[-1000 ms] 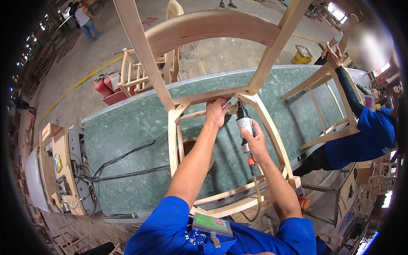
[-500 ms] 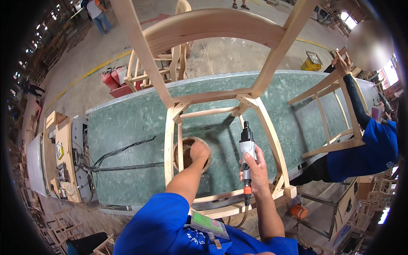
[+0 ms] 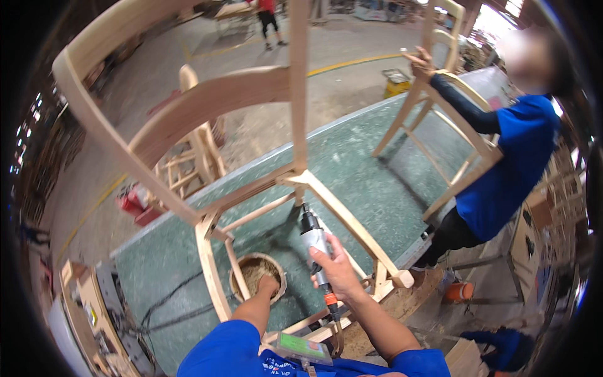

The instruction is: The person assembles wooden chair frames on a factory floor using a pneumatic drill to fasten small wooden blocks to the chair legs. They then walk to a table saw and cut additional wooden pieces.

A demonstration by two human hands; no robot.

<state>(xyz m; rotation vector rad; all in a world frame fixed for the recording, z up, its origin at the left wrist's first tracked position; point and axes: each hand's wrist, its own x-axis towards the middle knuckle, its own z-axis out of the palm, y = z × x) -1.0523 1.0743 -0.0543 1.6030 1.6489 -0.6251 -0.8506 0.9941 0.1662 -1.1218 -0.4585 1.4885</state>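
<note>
My right hand (image 3: pixel 338 267) grips a silver and black pneumatic screwdriver (image 3: pixel 313 239), its bit pointing away from me and an orange fitting joining it to an air hose. My left hand (image 3: pixel 269 286) reaches into a round bucket (image 3: pixel 282 300) whose brownish contents are too small to make out; its fingers are hidden. Both arms reach through or over the open seat frame of a bare wooden chair (image 3: pixel 339 217), which stands on the green tabletop (image 3: pixel 336 157). The chair's tall posts and curved back slat rise on the far side.
At the right, a co-worker (image 3: pixel 512 157) in blue holds another wooden chair (image 3: pixel 465 135) on the same table. Black cables (image 3: pixel 179 286) lie at the left. Beyond the table are red fire extinguishers (image 3: pixel 132 201), a yellow bucket (image 3: pixel 396 83) and a distant person (image 3: pixel 269 22).
My view has swung to the right, bringing more of the co-worker into sight. My left hand stays in the bucket, and my right hand still holds the screwdriver.
</note>
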